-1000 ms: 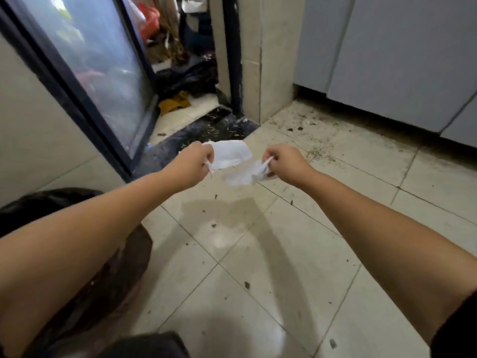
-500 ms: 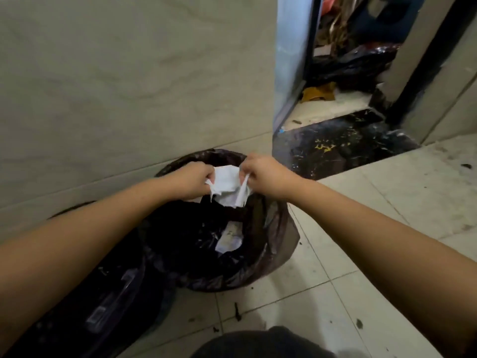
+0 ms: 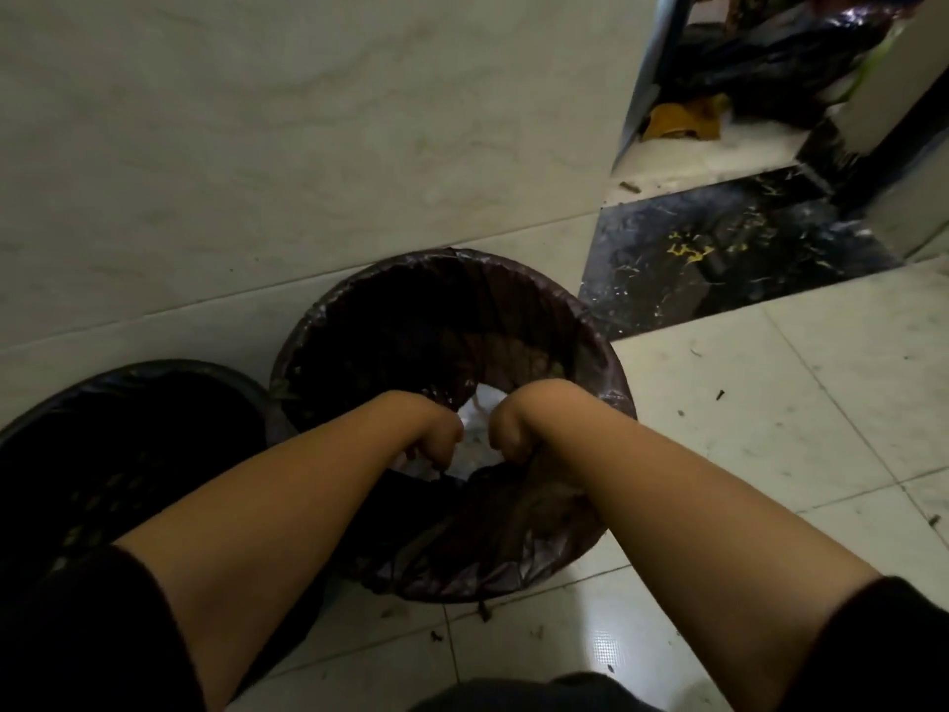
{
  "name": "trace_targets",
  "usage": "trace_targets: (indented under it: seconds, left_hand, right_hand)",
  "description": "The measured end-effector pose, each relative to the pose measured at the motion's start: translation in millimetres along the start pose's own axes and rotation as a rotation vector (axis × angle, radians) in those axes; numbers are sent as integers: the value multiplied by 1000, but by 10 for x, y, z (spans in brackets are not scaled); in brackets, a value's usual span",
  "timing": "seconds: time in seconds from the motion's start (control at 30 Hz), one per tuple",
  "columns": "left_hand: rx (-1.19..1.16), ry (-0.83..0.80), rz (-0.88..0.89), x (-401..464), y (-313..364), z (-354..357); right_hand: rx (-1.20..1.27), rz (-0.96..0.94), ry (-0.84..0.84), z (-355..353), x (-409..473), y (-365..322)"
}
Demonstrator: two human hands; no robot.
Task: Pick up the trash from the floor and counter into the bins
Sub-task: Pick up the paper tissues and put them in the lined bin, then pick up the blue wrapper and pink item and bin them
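- 2 bare forearms reach down from the bottom of the view into a round bin [image 3: 606,352] lined with a dark brownish plastic bag, which stands on the pale tiled floor [image 3: 770,403] close to the wall [image 3: 257,146].
- The left hand [image 3: 436,439] is curled downward inside the bin's mouth, knuckles up; its fingers are bent under and out of sight, so I cannot tell whether they pinch anything.
- The right hand [image 3: 508,436] sits just beside it, curled the same way, with the fingertips likewise hidden below the hand.
- White crumpled paper [image 3: 475,434] shows in the gap between the 2 hands and just below them, inside the bin; whether it is gripped or lying loose cannot be made out.
- A second bin [image 3: 128,382] with a black liner stands to the left, its rim touching or nearly touching the first one.
- Small dark specks of debris [image 3: 721,394] lie scattered on the tiles to the right of the bin.
- A dark speckled threshold slab [image 3: 719,259] lies at the upper right, leading to a doorway where a yellow cloth [image 3: 683,115] lies on the ground.
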State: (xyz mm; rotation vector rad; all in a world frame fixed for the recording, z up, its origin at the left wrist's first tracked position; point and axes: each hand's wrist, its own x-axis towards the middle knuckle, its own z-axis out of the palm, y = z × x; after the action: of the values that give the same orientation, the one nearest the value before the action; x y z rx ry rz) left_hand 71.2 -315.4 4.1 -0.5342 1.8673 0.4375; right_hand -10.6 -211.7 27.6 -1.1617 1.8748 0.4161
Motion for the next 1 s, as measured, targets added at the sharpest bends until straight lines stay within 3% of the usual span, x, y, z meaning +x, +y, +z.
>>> trace_targets:
  seconds: [0.1,0.23,0.37,0.5,0.7,1.0]
  left_hand:
    - [20,195,78,-344,151,-235]
    - [149,564,140,-1133,582,-776]
    - [300,849,227,-1484,1359,-1027]
    - [484,942,388,-1537,2492,-888]
    - [569,806,698,-1219,4421,122]
    - [712,557,971,-811,6243,2230]
  right_hand:
    - [116,-135,27,-369,-291,33]
    - [282,-154,412,-778,-1028,403]
    - [476,-10,843,-581,-1814,1249]
    - [579,306,982,264,-2490,2256]
    - [740,779,882,2349,-3428,3223]
    - [1091,1236,539,5372,-4282,3402]
